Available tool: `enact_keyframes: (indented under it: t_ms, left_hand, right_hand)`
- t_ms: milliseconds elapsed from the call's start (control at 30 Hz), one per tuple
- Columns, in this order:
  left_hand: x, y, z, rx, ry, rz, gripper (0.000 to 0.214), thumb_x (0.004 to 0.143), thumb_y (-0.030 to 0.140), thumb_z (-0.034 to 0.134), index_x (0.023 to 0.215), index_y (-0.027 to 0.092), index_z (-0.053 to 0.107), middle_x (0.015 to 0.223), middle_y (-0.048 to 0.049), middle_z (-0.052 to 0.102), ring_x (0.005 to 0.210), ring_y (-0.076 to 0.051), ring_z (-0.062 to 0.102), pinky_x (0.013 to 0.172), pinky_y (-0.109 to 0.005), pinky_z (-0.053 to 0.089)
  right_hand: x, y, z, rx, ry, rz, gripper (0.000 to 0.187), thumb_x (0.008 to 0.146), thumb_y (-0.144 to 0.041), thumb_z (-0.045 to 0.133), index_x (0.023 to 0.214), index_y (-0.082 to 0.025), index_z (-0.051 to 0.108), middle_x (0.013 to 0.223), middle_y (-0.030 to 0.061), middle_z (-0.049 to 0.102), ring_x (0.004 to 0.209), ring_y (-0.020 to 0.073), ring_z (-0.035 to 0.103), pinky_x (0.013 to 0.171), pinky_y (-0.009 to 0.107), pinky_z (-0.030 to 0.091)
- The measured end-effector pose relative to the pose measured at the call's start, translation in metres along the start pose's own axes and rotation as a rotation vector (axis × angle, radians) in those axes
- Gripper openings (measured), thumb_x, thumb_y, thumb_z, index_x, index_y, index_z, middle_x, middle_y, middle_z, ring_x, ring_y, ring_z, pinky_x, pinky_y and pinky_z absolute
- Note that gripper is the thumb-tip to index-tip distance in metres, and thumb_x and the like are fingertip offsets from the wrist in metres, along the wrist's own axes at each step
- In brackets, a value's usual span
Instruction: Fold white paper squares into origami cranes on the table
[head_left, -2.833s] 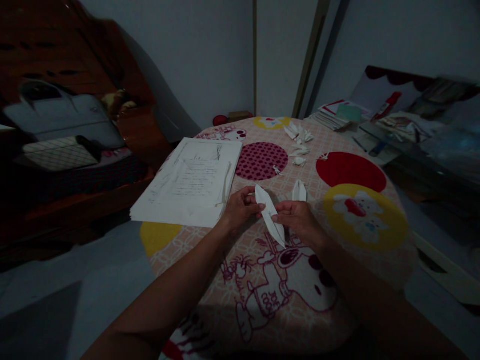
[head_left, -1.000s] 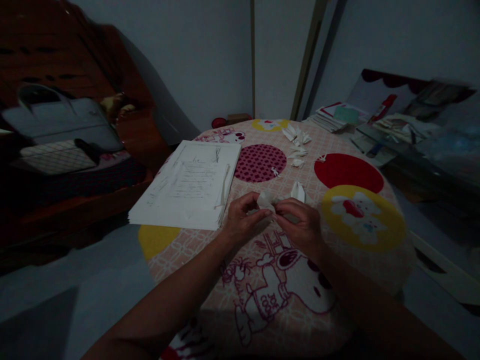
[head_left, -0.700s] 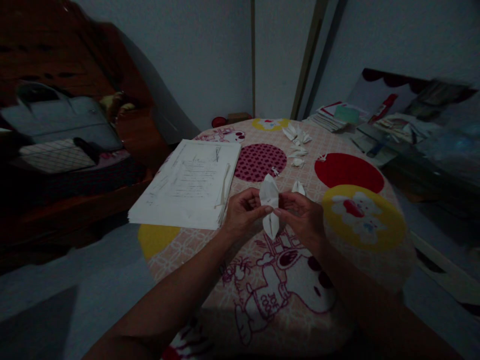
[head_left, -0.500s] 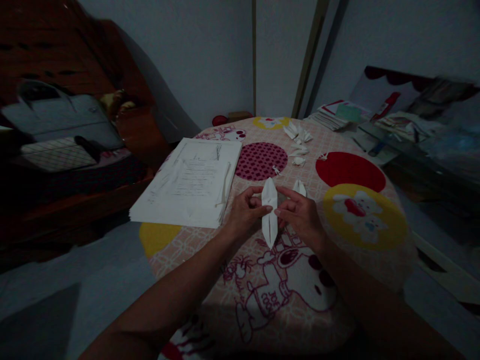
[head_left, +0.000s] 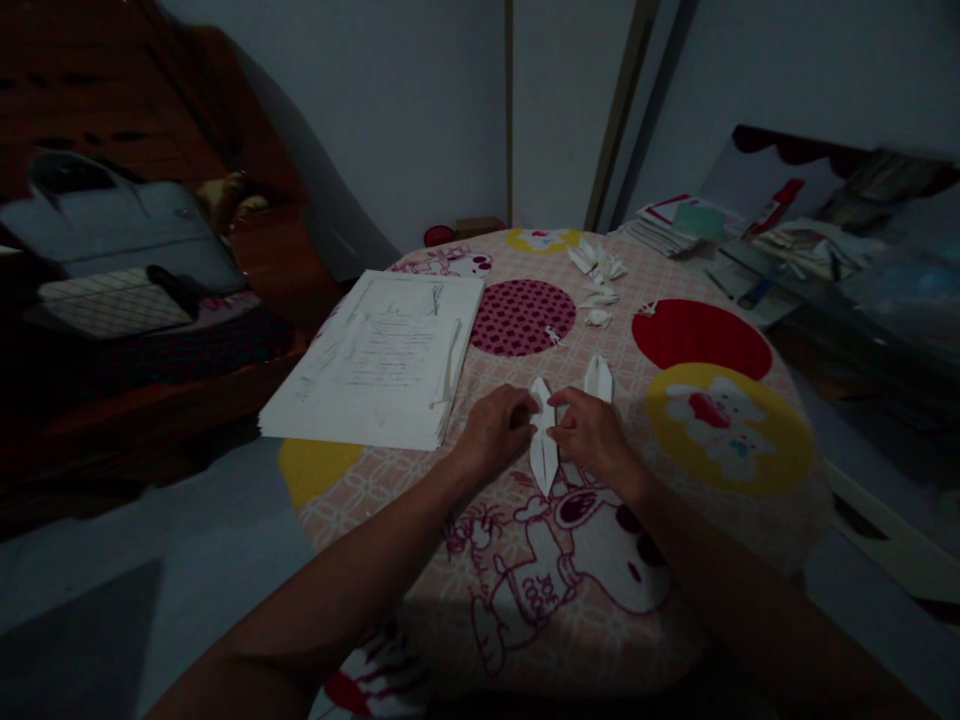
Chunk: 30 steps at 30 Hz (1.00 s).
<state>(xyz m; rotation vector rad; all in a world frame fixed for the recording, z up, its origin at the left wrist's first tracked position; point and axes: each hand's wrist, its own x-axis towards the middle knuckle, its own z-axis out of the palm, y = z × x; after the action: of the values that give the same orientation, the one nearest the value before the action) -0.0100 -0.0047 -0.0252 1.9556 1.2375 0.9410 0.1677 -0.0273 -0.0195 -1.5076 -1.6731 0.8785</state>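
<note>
folded paper (head_left: 545,460) lies between left hand (head_left: 495,428) and right hand (head_left: 594,432), ends jutting out

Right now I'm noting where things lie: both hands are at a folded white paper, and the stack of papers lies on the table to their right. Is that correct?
Not quite: the stack of papers lies to their left, as the head view shows. The left hand and right hand are indeed at the folded white paper.

"joe cool" | cartoon dog's shirt (head_left: 537,596), tablecloth (head_left: 615,655) | paper stack (head_left: 375,365): illegible
</note>
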Motion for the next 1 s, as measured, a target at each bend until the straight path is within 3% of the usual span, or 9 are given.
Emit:
enact_keyframes:
  t_ms: [133,367,700,833,1000]
  left_hand:
    - [0.001,-0.004,-0.002,0.024,-0.115,0.112,0.018,0.072,0.005,0.067,0.079,0.021,0.073,0.083,-0.0039,0.066,0.079,-0.018,0.062,0.077,-0.031,0.045]
    - [0.003,-0.01,-0.016,0.033,-0.335,0.24,0.033,0.072,0.006,0.064,0.101,0.019,0.073,0.092,-0.0035,0.065,0.078,-0.014,0.059,0.073,-0.027,0.047]
    - [0.005,-0.009,-0.025,0.058,-0.412,0.25,0.033,0.073,0.019,0.076,0.105,0.017,0.067,0.089,-0.0019,0.058,0.073,-0.012,0.052,0.068,-0.026,0.043]
    - [0.004,-0.008,-0.026,0.063,-0.422,0.218,0.032,0.074,0.019,0.074,0.105,0.016,0.064,0.086,-0.0008,0.057,0.072,-0.012,0.05,0.067,-0.026,0.042]
    - [0.004,-0.005,-0.028,0.05,-0.428,0.199,0.031,0.073,0.017,0.072,0.103,0.016,0.063,0.085,-0.0006,0.056,0.073,-0.012,0.05,0.067,-0.027,0.042]
  right_hand:
    - [0.0,0.004,-0.008,-0.189,-0.079,-0.097,0.023,0.074,-0.013,0.066,0.094,-0.02,0.076,0.059,-0.0013,0.062,0.055,0.0135,0.054,0.056,0.027,0.038]
    - [0.001,0.001,-0.028,-0.258,-0.371,-0.156,0.035,0.073,-0.011,0.063,0.106,-0.016,0.076,0.061,-0.0011,0.064,0.055,0.0123,0.054,0.057,0.025,0.035]
    - [0.0,0.008,-0.029,-0.283,-0.397,-0.193,0.028,0.081,-0.019,0.069,0.109,-0.017,0.075,0.065,-0.0013,0.066,0.058,0.0119,0.057,0.059,0.025,0.037]
    - [-0.003,0.003,-0.026,-0.536,-0.384,-0.315,0.02,0.085,-0.019,0.068,0.102,-0.016,0.075,0.08,0.0069,0.074,0.072,0.0182,0.065,0.066,0.028,0.04]
    - [-0.006,-0.004,-0.022,-0.789,-0.399,-0.437,0.024,0.094,-0.019,0.056,0.109,-0.015,0.074,0.097,0.0126,0.077,0.083,0.0226,0.069,0.071,0.031,0.043]
